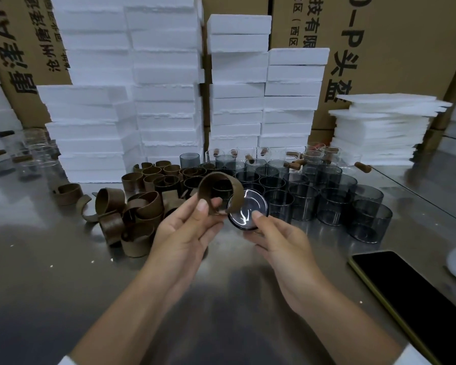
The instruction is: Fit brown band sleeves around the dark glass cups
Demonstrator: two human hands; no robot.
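Much seems left: the left hand (184, 233) pinches an unfitted brown sleeve (217, 187) against the dark cup (245, 210) gripped by the fingers (257, 216) of the right hand (281, 242), loose sleeves (142, 206) piled left of it, bare cups (329, 198) behind.

The surface (50, 246) is brushed metal with a dull sheen. The brown bands (142, 206) look matt and leathery; the dark cups (334, 206) are glossy smoked glass. The white blocks (166, 75) are rough-edged foam.
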